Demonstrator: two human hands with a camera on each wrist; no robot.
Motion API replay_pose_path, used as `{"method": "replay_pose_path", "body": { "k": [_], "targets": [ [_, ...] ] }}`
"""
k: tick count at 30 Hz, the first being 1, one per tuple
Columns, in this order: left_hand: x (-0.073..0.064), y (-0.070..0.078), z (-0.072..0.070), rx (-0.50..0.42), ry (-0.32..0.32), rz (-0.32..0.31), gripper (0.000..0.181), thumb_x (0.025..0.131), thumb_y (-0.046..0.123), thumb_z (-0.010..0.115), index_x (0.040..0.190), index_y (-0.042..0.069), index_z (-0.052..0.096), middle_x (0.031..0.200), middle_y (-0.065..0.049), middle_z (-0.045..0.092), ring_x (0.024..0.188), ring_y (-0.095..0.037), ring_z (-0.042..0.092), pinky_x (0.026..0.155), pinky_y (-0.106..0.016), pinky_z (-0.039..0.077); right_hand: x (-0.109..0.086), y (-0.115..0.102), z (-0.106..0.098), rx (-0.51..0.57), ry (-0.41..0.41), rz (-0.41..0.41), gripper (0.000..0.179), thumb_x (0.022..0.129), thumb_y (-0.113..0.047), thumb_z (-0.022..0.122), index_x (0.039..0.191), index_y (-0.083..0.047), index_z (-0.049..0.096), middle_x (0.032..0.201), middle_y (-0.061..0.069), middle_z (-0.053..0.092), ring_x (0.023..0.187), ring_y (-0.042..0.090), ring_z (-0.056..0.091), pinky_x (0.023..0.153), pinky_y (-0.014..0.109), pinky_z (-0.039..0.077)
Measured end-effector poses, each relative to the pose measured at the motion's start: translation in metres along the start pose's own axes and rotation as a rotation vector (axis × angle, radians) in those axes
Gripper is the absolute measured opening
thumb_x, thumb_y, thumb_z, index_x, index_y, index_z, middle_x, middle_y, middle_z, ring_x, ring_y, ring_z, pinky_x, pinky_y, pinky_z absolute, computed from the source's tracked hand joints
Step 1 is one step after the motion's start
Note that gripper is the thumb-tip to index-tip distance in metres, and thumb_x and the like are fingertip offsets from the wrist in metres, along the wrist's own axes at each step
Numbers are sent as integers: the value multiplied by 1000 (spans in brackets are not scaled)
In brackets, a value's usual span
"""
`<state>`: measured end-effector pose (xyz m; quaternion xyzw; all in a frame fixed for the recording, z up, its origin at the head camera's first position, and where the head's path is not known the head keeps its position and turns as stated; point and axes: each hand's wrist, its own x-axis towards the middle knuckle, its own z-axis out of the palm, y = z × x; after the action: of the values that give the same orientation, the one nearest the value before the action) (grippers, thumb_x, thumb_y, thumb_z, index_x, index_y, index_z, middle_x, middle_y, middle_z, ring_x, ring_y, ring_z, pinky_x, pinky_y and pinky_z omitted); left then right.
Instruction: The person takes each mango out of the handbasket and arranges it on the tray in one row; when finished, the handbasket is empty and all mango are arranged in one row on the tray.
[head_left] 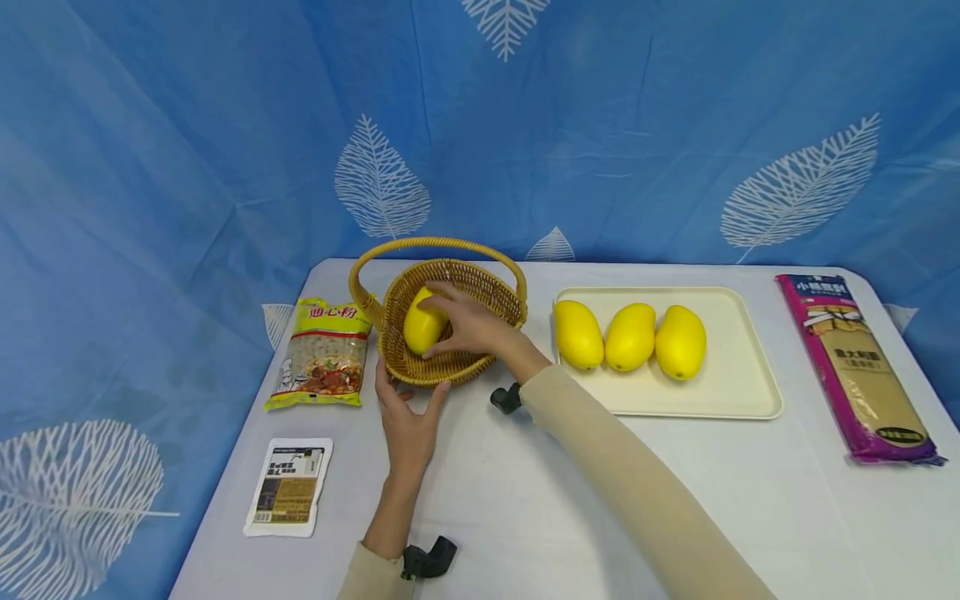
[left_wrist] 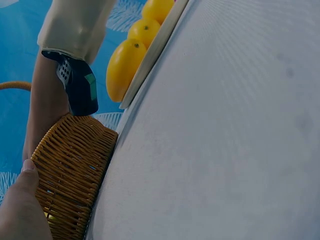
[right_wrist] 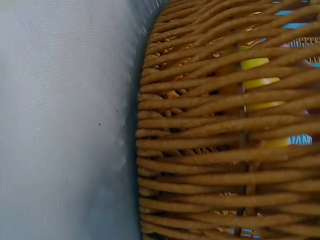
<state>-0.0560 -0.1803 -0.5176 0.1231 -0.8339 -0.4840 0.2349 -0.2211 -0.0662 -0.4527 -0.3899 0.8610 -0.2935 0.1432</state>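
Observation:
A brown wicker basket with an arched handle stands at the back of the table, left of centre. My right hand reaches into it from the right, fingers and thumb spread around a yellow mango. Bits of yellow show through the weave in the right wrist view, where the basket's wall fills much of the picture. At the basket's near left side, my left hand holds it by the outer wall. The left thumb lies at the rim in the left wrist view; the other fingers are hidden there.
A cream tray with three more mangoes lies right of the basket. Left of it are a yellow pasta bag and, nearer, a small white pack. A long purple pasta packet lies at the far right.

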Motion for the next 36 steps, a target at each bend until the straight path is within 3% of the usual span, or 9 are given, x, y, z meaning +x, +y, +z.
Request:
{"method": "replay_pose_path", "body": {
  "k": [9, 19, 26, 36],
  "targets": [
    [-1, 1, 1, -10, 4, 4, 99, 87, 38, 74, 157, 18, 7, 155, -13, 28, 127, -25, 44, 93, -36, 43, 4, -9, 5, -39, -81, -10, 78, 77, -49, 80, 145, -30, 47, 163, 8, 16, 148, 32, 22, 114, 48, 34],
    [-1, 4, 1, -10, -4, 10, 100, 87, 38, 74, 157, 18, 6, 154, -15, 28, 125, -26, 45, 93, -37, 43, 3, -9, 7, 13, -25, -12, 69, 79, -41, 81, 140, -26, 52, 161, 8, 18, 142, 31, 34, 107, 44, 43],
    [-2, 4, 0, -16, -4, -2, 100, 87, 38, 74, 157, 17, 7, 155, -15, 27, 128, -26, 43, 93, -38, 43, -7, -9, 1, 124, 53, -28, 65, 81, -33, 80, 139, -23, 53, 161, 8, 18, 135, 32, 44, 102, 45, 47],
    [-2, 1, 0, -12, 8, 11, 101, 86, 36, 76, 157, 18, 7, 156, -14, 27, 127, -28, 44, 91, -39, 43, -30, -8, -8, 119, 143, -115, 64, 80, -34, 80, 138, -23, 54, 160, 7, 21, 139, 30, 39, 104, 45, 46]
  ]
}}
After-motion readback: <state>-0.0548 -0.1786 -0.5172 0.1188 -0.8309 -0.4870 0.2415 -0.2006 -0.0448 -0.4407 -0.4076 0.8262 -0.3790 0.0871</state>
